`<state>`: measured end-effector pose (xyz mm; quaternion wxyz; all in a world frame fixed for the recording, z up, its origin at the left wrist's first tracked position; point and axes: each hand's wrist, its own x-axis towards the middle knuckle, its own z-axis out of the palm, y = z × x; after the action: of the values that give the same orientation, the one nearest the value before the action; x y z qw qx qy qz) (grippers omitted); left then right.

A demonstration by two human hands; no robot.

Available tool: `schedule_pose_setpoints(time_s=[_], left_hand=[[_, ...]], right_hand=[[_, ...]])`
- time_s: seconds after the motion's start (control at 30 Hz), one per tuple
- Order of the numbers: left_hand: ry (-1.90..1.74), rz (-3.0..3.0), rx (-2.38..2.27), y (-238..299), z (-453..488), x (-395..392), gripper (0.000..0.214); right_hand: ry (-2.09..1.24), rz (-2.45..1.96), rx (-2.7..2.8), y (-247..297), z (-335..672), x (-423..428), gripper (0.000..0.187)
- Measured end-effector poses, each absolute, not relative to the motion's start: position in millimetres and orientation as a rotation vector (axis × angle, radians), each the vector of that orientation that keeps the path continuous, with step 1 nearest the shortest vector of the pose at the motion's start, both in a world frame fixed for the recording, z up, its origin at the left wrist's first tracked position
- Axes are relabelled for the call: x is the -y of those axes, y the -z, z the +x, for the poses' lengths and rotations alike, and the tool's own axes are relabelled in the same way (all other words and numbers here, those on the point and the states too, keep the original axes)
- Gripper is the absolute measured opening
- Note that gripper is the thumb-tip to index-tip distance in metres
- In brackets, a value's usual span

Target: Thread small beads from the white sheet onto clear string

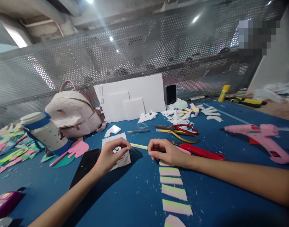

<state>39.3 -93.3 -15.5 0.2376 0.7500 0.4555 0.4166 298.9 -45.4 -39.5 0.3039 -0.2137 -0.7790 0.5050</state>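
Observation:
My left hand [115,154] is closed in a pinch, with a fine pale strand [135,152] showing at its fingertips. Across a short gap, my right hand [163,152] has its fingers curled together; what they hold, if anything, is hidden. Between and just behind the hands lies a yellow pen-like stick [139,146]. Several pink-and-yellow foam strips [174,207] lie in a column below my right hand, which covers the far end. A printed paper sheet [122,161] and a black phone-like slab [84,167] lie by my left hand.
Scissors [182,130] and a red-handled cutter [202,152] lie beyond my right forearm. A pink glue gun [257,134] is at the right. At the left stand a bottle [46,134] and a backpack [73,110]. White boards [146,86] and foam scraps [178,118] are behind.

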Motion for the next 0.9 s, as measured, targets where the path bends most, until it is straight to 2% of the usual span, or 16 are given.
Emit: schedule_pose_setpoints(time_s=[0.9], left_hand=[[-1.165,2.084,-1.233,15.7,40.3,94.5,0.011]], right_hand=[[-1.362,-0.534,2.040,44.4,298.8,44.3,0.022]])
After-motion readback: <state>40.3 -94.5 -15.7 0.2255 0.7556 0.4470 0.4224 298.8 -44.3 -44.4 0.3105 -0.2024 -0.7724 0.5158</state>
